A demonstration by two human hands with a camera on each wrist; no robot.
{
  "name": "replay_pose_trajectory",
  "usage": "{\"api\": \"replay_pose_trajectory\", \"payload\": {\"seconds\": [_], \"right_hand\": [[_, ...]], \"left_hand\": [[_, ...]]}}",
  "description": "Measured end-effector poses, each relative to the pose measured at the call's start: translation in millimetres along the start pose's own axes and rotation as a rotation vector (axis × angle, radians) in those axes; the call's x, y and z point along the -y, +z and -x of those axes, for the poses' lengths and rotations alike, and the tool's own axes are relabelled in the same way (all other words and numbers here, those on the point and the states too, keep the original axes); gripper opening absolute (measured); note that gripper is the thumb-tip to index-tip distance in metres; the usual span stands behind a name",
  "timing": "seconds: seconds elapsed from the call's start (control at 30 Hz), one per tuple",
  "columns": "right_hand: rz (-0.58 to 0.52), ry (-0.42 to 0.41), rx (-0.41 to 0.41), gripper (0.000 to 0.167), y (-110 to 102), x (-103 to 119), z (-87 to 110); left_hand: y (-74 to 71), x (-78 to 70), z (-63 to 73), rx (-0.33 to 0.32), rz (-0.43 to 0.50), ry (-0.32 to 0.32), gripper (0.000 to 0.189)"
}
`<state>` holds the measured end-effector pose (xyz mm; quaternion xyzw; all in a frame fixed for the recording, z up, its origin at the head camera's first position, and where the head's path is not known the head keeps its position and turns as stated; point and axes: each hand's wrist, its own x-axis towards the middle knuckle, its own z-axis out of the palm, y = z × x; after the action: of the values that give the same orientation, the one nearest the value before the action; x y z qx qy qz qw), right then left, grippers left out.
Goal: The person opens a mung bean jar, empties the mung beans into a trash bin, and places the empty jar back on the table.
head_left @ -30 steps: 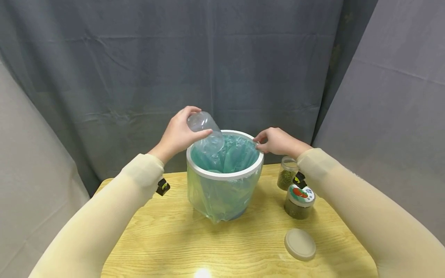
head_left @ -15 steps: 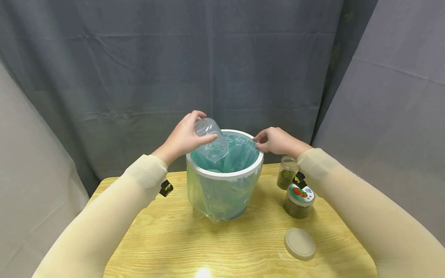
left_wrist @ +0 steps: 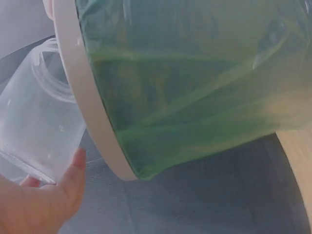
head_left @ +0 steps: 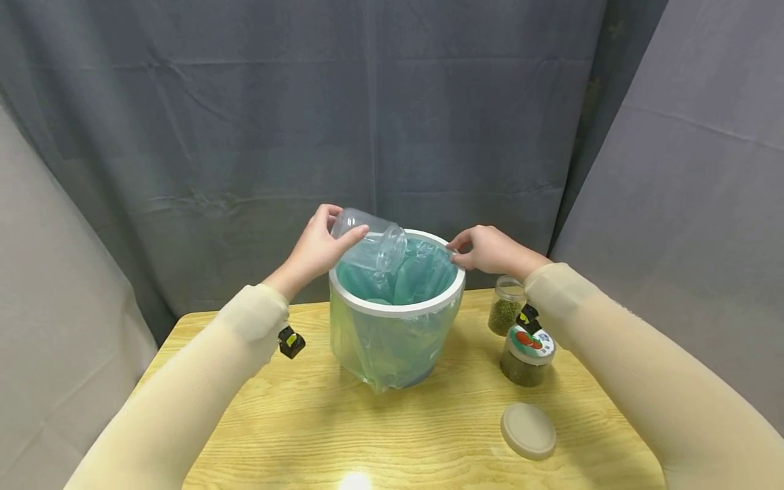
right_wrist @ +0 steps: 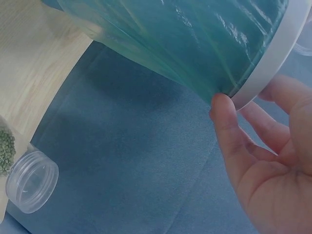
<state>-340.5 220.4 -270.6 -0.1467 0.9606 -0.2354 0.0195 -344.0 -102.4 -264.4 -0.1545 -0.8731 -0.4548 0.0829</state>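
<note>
A clear plastic jar (head_left: 366, 239) lies tipped on its side above the trash bin, its mouth toward the right. My left hand (head_left: 320, 243) grips it round the base end. In the left wrist view the jar (left_wrist: 44, 112) looks see-through, with no contents visible in it. The trash bin (head_left: 392, 311) has a white rim and a green plastic bag lining it, folded over the outside. At the right side of the rim my right hand (head_left: 486, 249) pinches the edge; in the right wrist view the thumb (right_wrist: 224, 117) presses against the white rim (right_wrist: 270, 58).
To the right of the bin stands an uncapped jar (head_left: 505, 307) holding green granules. In front of it is a lidded jar (head_left: 528, 355) with dark contents. A beige lid (head_left: 529, 431) lies nearer on the wooden table (head_left: 294, 429). Grey curtains (head_left: 275, 136) hang behind.
My left hand dipped right, then moved back left, and the jar tilted from mouth-down to nearly level. My right hand stayed at the rim.
</note>
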Motion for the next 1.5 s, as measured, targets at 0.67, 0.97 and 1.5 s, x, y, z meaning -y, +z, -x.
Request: {"api": "replay_pose_trajectory", "payload": {"seconds": [0.67, 0.97, 1.5], "right_hand": [[-0.009, 0.001, -0.023, 0.033, 4, -6, -3.1], [-0.019, 0.001, -0.029, 0.035, 3, -10, -5.2], [-0.018, 0.008, -0.041, 0.035, 5, -12, -8.0]], "left_hand": [[11.0, -1.2, 18.8, -0.046, 0.699, -0.135, 0.056], [13.6, -11.8, 30.5, -0.111, 0.927, -0.113, 0.034], [29.3, -5.0, 46.7, -0.220, 1.139, 0.045, 0.074]]}}
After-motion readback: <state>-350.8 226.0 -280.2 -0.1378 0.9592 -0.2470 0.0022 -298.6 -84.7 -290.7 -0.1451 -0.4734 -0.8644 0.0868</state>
